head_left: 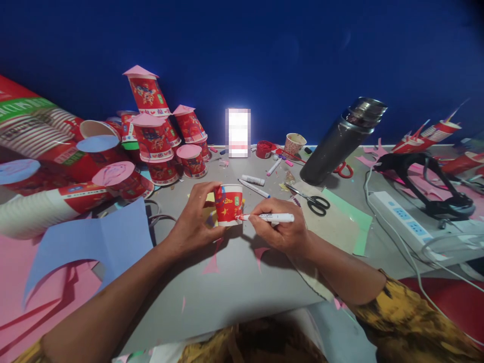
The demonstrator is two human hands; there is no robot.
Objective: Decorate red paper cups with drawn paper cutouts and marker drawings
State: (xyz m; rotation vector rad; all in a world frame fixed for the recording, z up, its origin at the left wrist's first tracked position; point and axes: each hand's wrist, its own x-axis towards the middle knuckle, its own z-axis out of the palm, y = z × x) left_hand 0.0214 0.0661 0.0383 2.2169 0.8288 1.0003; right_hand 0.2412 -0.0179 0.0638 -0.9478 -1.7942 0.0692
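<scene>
My left hand (194, 222) is closed round the left side of a red and white paper cup (229, 204) that stands upside down on the grey table (227, 282). In my right hand (282, 229) I grip a white marker (270, 218) lying nearly level. Its red tip touches the cup's lower right side. A yellow paper scrap lies under the cup, and pink paper offcuts (213, 263) lie just in front of it.
Stacked paper cups with pink lids (151, 133) crowd the back left. Blue paper (94, 244) and pink paper lie at the left. Scissors (313, 200), loose markers (255, 184), a steel flask (342, 141), a white power strip (401, 217) and cables sit to the right.
</scene>
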